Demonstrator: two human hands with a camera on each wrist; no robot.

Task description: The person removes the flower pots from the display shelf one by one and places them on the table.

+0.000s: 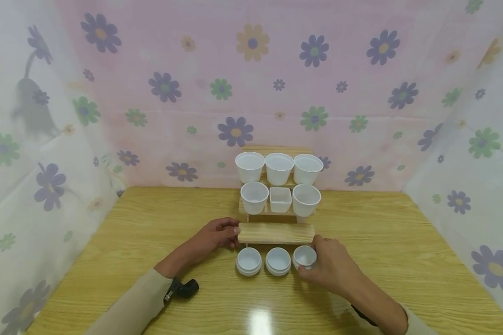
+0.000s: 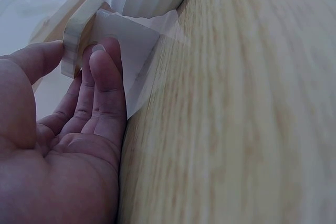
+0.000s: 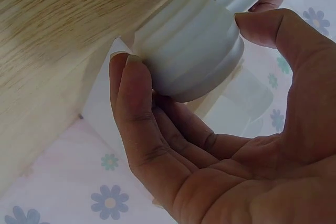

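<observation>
My left hand (image 1: 219, 233) pinches the left end of a wooden shelf board (image 1: 275, 233), the lowest step of a small tiered stand. Its thumb lies against the board's end, with the fingers curled beneath, as the left wrist view shows. At the stand's right front, my right hand (image 1: 334, 266) holds a small ribbed white pot (image 3: 191, 45) between thumb and fingers. Two similar round pots, a middle one (image 1: 278, 261) and a left one (image 1: 248, 261), stand in line with it on the table in front of the board.
On the middle step, two round white cups flank a square white cup (image 1: 280, 200). Three larger white cups, one of them in the centre (image 1: 279, 168), fill the top step. The wooden table (image 1: 159, 209) meets flower-patterned cloth (image 1: 193, 102) behind and at both sides.
</observation>
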